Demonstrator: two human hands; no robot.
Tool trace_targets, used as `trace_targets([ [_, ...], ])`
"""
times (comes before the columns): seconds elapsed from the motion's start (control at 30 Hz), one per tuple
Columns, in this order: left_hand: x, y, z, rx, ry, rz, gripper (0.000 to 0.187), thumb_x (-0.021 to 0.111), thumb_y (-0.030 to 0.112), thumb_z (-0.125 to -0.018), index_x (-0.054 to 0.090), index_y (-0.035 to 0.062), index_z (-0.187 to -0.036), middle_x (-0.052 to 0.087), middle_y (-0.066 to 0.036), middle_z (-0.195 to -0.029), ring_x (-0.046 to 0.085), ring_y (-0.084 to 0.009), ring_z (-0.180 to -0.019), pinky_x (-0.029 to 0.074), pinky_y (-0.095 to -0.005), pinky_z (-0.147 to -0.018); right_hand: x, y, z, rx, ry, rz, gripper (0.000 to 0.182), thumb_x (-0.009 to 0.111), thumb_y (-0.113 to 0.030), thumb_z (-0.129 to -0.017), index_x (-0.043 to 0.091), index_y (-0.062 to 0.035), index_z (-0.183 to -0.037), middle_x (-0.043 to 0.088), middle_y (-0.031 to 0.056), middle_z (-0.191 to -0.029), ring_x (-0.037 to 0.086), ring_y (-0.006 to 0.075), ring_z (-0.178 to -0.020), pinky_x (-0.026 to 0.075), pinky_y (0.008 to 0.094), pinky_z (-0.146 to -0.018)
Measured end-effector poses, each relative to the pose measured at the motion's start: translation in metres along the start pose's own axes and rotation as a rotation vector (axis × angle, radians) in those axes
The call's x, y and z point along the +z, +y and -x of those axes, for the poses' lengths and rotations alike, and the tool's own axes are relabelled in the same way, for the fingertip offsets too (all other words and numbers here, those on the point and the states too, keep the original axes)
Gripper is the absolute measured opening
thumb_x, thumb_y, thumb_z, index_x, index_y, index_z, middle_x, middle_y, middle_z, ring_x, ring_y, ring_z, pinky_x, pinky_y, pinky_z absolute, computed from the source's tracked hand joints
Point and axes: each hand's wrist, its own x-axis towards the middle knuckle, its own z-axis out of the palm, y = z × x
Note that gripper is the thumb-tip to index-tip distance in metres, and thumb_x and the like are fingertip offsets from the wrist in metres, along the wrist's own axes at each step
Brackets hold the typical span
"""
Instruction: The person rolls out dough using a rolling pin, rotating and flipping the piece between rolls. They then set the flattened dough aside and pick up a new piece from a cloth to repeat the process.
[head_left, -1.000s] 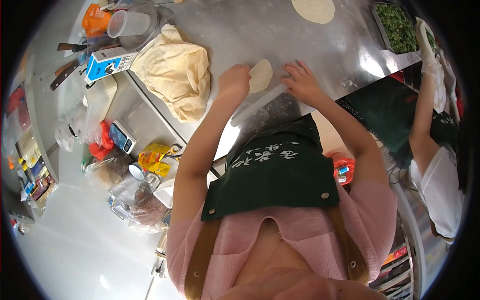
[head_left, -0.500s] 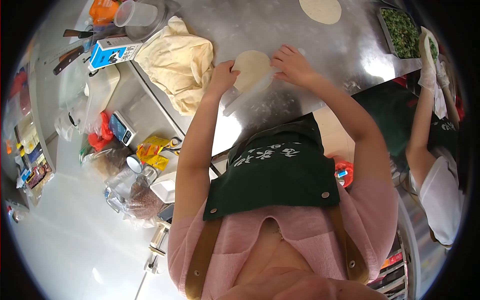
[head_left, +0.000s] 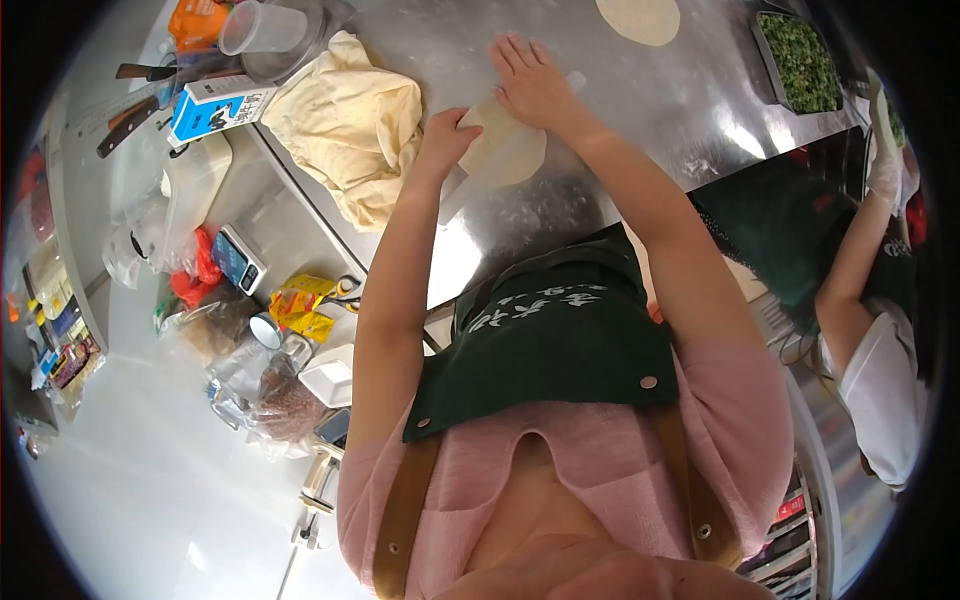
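Note:
A thin, pale round of dough (head_left: 515, 155) lies on the steel worktop. At its upper left edge is my left hand (head_left: 445, 142), with curled fingers and the thumb closed on the rim. My right hand (head_left: 532, 88) is laid flat over the dough's upper part, fingers stretched out and pointing away from me. It covers that part of the round. Left of my left hand is a crumpled cream cloth (head_left: 355, 125). A second dough round (head_left: 640, 18) lies farther back on the worktop.
A tray of chopped greens (head_left: 798, 62) stands at the right, near a co-worker's gloved hand (head_left: 885, 180). To the left are a blue and white carton (head_left: 215, 108), a clear plastic tub (head_left: 262, 28), knives (head_left: 130, 125), a digital scale (head_left: 238, 258) and scissors (head_left: 345, 290).
My right hand has moved from the dough's right edge up and left, flattening over it. A pale blurred bar across the dough's lower edge no longer shows. My left hand stays at the left rim.

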Motion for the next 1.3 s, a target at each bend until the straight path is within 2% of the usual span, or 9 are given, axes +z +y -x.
trace_targets([
  [0.17,0.000,0.012,-0.007,0.168,-0.006,-0.494,0.029,0.070,0.016,-0.075,0.067,0.0001,-0.099,0.069,-0.018,-0.089,0.066,-0.0333,-0.082,0.051,-0.0400,-0.073,-0.024,0.009,0.072,-0.010,-0.150,-0.058,0.064,0.060,-0.033,-0.088,0.039,-0.0067,-0.141,0.037,0.0148,-0.148,0.034,0.0328,-0.137,0.026,0.0499,-0.112],
  [0.33,0.028,0.060,0.041,0.223,0.111,-0.803,0.024,0.069,0.017,-0.078,0.067,0.0009,-0.095,0.068,-0.019,-0.089,0.064,-0.0366,-0.087,0.050,-0.0431,-0.075,-0.053,0.032,0.145,-0.194,-0.132,-0.192,0.047,0.076,-0.022,-0.069,0.061,-0.0125,-0.111,0.054,0.0079,-0.125,0.045,0.0275,-0.124,0.031,0.0478,-0.109],
  [0.53,0.001,0.075,0.051,0.028,-0.005,-0.397,0.024,0.067,0.011,-0.078,0.065,0.0020,-0.100,0.067,-0.020,-0.094,0.062,-0.0384,-0.094,0.049,-0.0447,-0.081,-0.081,0.039,0.156,-0.085,-0.126,-0.284,0.040,0.078,-0.018,-0.062,0.063,-0.0138,-0.098,0.059,0.0015,-0.098,0.054,0.0258,-0.105,0.036,0.0435,-0.105],
  [0.63,-0.005,0.026,0.030,0.131,-0.065,-0.665,0.027,0.068,0.010,-0.078,0.064,0.0012,-0.103,0.067,-0.022,-0.096,0.062,-0.0393,-0.095,0.048,-0.0438,-0.082,-0.081,0.035,0.136,-0.100,-0.088,-0.274,0.038,0.077,-0.019,-0.064,0.062,-0.0130,-0.098,0.059,0.0033,-0.100,0.053,0.0257,-0.106,0.036,0.0435,-0.105],
  [0.83,-0.015,0.012,0.019,0.077,-0.116,-0.585,0.035,0.067,0.010,-0.078,0.064,0.0025,-0.112,0.066,-0.023,-0.103,0.061,-0.0403,-0.099,0.048,-0.0424,-0.085,-0.055,0.025,0.088,-0.204,-0.167,-0.318,0.031,0.071,-0.019,-0.076,0.059,-0.0115,-0.103,0.055,0.0055,-0.109,0.048,0.0274,-0.114,0.031,0.0458,-0.110],
  [0.93,-0.012,0.007,0.019,0.061,-0.047,-0.457,0.038,0.067,0.011,-0.078,0.062,-0.0002,-0.114,0.066,-0.023,-0.102,0.062,-0.0377,-0.097,0.048,-0.0397,-0.083,-0.046,0.014,0.072,-0.113,-0.196,-0.161,0.038,0.067,-0.031,-0.082,0.058,-0.0102,-0.113,0.053,0.0074,-0.124,0.045,0.0259,-0.122,0.029,0.0459,-0.111],
  [1.03,-0.010,0.006,0.022,0.132,-0.019,-0.270,0.039,0.067,0.012,-0.078,0.062,-0.0030,-0.113,0.067,-0.022,-0.099,0.065,-0.0347,-0.092,0.049,-0.0378,-0.081,-0.028,0.001,0.083,0.005,-0.004,-0.031,0.046,0.060,-0.035,-0.087,0.054,-0.0084,-0.124,0.046,0.0098,-0.137,0.041,0.0269,-0.129,0.026,0.0478,-0.112],
  [1.13,-0.002,-0.006,0.010,0.080,0.016,0.035,0.037,0.069,0.014,-0.077,0.064,-0.0030,-0.109,0.068,-0.020,-0.095,0.065,-0.0330,-0.087,0.049,-0.0374,-0.079,-0.028,-0.002,0.096,0.062,-0.117,0.023,0.054,0.055,-0.034,-0.089,0.047,-0.0082,-0.136,0.036,0.0125,-0.149,0.033,0.0293,-0.137,0.025,0.0494,-0.112],
  [1.3,-0.006,0.006,-0.017,0.076,-0.066,-0.299,0.034,0.071,0.018,-0.075,0.068,-0.0011,-0.102,0.069,-0.019,-0.093,0.066,-0.0330,-0.087,0.050,-0.0383,-0.077,-0.014,0.000,0.015,0.046,-0.068,0.033,0.058,0.054,-0.033,-0.089,0.042,-0.0064,-0.139,0.035,0.0137,-0.149,0.034,0.0303,-0.137,0.026,0.0493,-0.112],
])
